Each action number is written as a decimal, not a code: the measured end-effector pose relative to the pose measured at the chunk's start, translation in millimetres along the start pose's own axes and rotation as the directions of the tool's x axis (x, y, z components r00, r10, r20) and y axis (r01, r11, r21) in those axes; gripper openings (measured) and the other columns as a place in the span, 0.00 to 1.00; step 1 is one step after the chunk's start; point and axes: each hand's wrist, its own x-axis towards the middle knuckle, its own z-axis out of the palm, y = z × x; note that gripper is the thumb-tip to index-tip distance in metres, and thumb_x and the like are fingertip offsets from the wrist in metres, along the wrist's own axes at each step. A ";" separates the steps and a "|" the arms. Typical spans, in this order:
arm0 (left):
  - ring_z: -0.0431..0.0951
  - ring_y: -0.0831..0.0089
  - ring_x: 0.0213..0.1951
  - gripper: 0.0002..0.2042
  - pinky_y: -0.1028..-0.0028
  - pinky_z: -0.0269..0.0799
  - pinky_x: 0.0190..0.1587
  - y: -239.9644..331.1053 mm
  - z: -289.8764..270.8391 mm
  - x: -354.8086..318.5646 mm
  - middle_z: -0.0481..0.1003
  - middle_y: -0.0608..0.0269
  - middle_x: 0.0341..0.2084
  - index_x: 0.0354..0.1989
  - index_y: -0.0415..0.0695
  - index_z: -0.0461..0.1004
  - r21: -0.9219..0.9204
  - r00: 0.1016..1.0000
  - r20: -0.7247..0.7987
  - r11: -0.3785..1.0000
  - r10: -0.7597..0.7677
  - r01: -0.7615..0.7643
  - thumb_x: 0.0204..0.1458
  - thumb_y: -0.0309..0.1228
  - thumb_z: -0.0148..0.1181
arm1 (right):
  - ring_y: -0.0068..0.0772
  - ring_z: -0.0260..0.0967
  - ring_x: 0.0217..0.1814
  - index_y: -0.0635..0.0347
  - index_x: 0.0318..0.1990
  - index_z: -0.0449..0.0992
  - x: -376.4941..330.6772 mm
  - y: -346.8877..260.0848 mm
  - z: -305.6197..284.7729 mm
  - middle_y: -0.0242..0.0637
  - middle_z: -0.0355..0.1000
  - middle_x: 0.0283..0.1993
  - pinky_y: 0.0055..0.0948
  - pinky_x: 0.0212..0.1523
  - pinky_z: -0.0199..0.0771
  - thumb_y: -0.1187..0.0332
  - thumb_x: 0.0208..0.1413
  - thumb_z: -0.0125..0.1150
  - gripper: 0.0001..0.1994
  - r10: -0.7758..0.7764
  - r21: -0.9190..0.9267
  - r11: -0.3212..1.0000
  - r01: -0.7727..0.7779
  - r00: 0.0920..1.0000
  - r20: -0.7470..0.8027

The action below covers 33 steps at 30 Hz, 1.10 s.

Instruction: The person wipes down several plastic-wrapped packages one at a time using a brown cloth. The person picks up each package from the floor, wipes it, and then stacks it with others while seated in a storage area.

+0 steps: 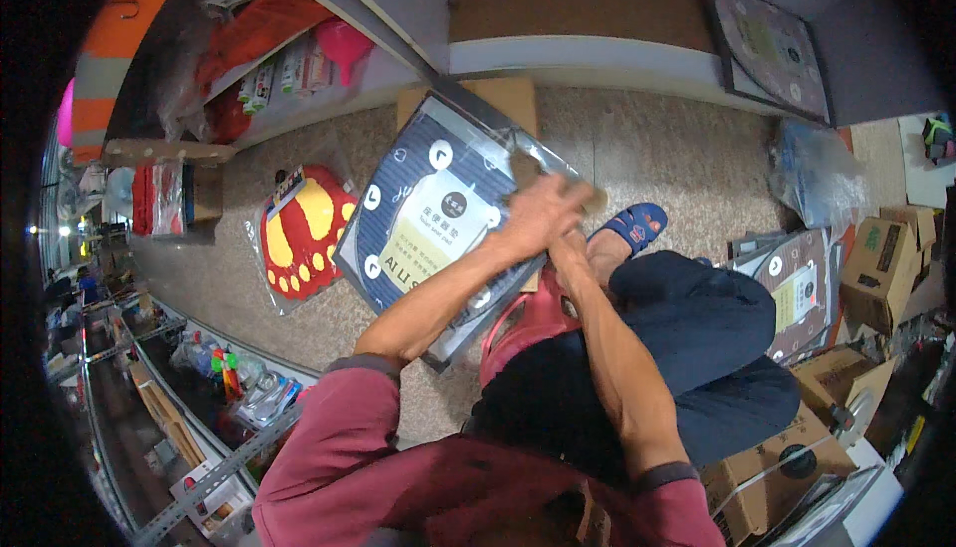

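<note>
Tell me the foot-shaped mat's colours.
The foot-shaped mat is red with yellow toe and sole shapes, best seen in the head view.

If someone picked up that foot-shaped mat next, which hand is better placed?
Probably the left hand: it's nearer the foot-shaped mat, off to the left; the right hand would likely reach across the left forearm.

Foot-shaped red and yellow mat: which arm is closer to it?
Left. The left forearm crosses the blue package, right of the foot-shaped mat; the right forearm is farther to the right.
</note>
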 end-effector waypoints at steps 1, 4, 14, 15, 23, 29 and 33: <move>0.90 0.58 0.62 0.32 0.56 0.88 0.66 6.5 10.2 22.3 0.88 0.54 0.63 0.78 0.38 0.79 0.022 1.000 0.011 0.999 0.025 -0.025 0.65 0.29 0.81 | 0.37 0.89 0.54 0.65 0.66 0.89 1.6 3.1 -3.0 0.40 0.92 0.56 0.43 0.56 0.88 0.66 0.70 0.86 0.22 0.042 0.072 0.997 -0.040 0.999 -0.022; 0.90 0.58 0.62 0.32 0.55 0.88 0.66 -28.4 22.1 67.5 0.88 0.55 0.63 0.78 0.38 0.79 0.086 1.000 0.012 0.996 0.000 -0.001 0.65 0.29 0.81 | 0.33 0.88 0.50 0.64 0.63 0.90 12.6 -14.1 0.5 0.38 0.92 0.54 0.39 0.52 0.87 0.67 0.70 0.86 0.19 0.157 0.183 0.971 -0.152 0.988 -0.011; 0.90 0.58 0.62 0.31 0.55 0.87 0.67 -159.8 -35.9 140.2 0.88 0.55 0.64 0.77 0.39 0.80 0.111 0.889 -0.212 0.893 -0.407 0.435 0.66 0.30 0.81 | 0.32 0.87 0.48 0.64 0.64 0.90 32.5 -39.3 4.6 0.37 0.92 0.56 0.39 0.44 0.85 0.61 0.66 0.91 0.25 0.180 0.112 0.978 -0.174 0.983 -0.041; 0.90 0.58 0.62 0.31 0.55 0.87 0.67 -143.5 -32.9 139.8 0.88 0.55 0.64 0.77 0.39 0.80 0.109 0.908 -0.210 0.914 -0.363 0.390 0.66 0.30 0.81 | 0.32 0.87 0.48 0.62 0.64 0.90 36.7 -32.9 -2.4 0.36 0.92 0.56 0.41 0.44 0.85 0.61 0.65 0.91 0.25 0.183 0.095 0.980 -0.176 0.981 -0.061; 0.90 0.58 0.62 0.31 0.55 0.87 0.67 -62.0 -18.2 22.8 0.88 0.55 0.64 0.77 0.39 0.80 0.113 0.998 -0.016 0.992 -0.055 0.057 0.66 0.30 0.80 | 0.35 0.87 0.41 0.64 0.62 0.87 7.5 -36.1 0.1 0.39 0.92 0.50 0.39 0.34 0.82 0.65 0.68 0.89 0.21 0.180 0.155 0.973 -0.169 0.982 -0.062; 0.90 0.57 0.63 0.30 0.54 0.87 0.68 -232.8 -153.1 -71.7 0.88 0.55 0.64 0.77 0.39 0.81 0.172 0.779 -0.262 0.766 -0.570 0.619 0.67 0.30 0.80 | 0.38 0.89 0.51 0.65 0.65 0.88 -23.1 -40.3 22.7 0.42 0.92 0.56 0.45 0.51 0.89 0.68 0.67 0.88 0.23 0.127 0.100 0.988 -0.118 0.988 -0.089; 0.90 0.57 0.63 0.30 0.54 0.87 0.68 -144.7 -105.4 -95.0 0.88 0.55 0.64 0.77 0.39 0.81 0.149 0.884 -0.205 0.879 -0.420 0.452 0.67 0.31 0.80 | 0.39 0.89 0.54 0.69 0.65 0.88 10.0 -21.2 -6.0 0.44 0.92 0.59 0.44 0.57 0.89 0.68 0.67 0.89 0.24 0.002 0.140 0.990 0.015 0.992 -0.125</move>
